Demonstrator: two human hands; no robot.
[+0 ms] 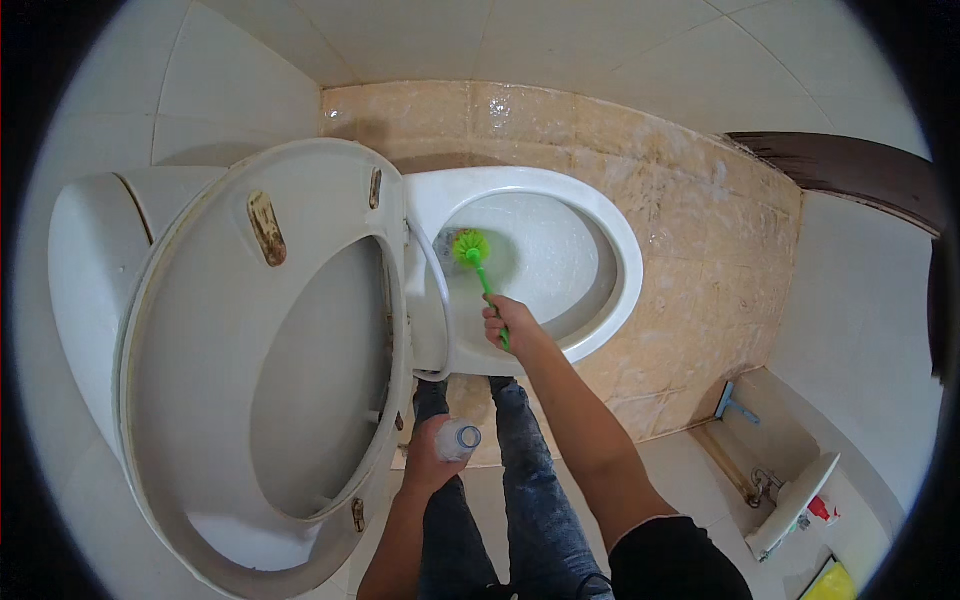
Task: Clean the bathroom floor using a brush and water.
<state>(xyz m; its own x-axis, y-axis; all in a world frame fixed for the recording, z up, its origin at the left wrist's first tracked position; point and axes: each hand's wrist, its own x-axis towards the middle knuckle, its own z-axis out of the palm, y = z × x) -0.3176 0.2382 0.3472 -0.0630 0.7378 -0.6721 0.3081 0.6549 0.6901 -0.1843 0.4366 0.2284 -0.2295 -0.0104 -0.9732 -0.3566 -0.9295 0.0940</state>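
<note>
My right hand (pixel 510 324) is closed around the handle of a green toilet brush (pixel 484 280). The round bristle head is inside the white toilet bowl (pixel 555 232), over the drain end near the hinge side. Below the bowl, above my legs, my left hand (pixel 433 457) grips a clear plastic bottle (pixel 456 439) with its uncapped mouth facing up. The raised toilet seat and lid (pixel 187 360) stand against the cistern (pixel 90 277) on the left. A white hose (pixel 444 300) curves across the back of the bowl rim.
Wet, stained beige floor tiles (pixel 697 300) surround the toilet. At lower right are a blue squeegee (pixel 726 401), a washbasin (pixel 795 510) with a red-topped bottle (pixel 819 508) on it, and a yellow item (pixel 832 583). A dark door frame (pixel 840 161) edges the upper right.
</note>
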